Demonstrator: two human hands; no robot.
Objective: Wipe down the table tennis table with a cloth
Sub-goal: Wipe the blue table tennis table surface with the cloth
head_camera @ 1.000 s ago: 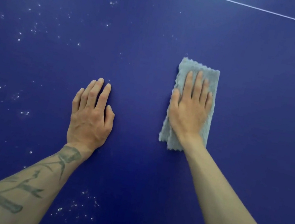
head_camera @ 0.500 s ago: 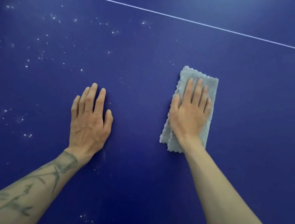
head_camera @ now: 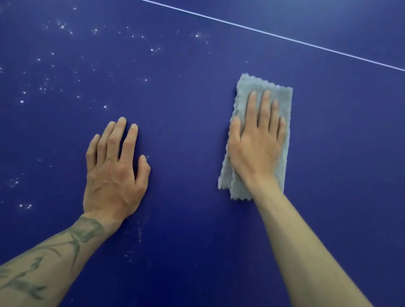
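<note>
My right hand lies flat on the cloth with the fingers straight and close together and the palm pressing down. Nothing is curled round the cloth or pinched. The cloth is a narrow grey folded strip with its long side pointing away from me. It lies on the table, right of centre and short of the white line. My left hand is spread flat on the bare surface, well apart from the cloth. It holds nothing and serves as a brace.

Procedure, as I judge it:
1. Load pressure through the palm and all four fingers so the strip lies flat and does not bunch at its fold.
2. Sweep sideways, long side leading, for the widest path.
3. Work leftward toward the white specks clustered there; the surface around the cloth looks free of them.
4. Overlap each pass.
5. Lift the left hand before the cloth reaches it.
</note>
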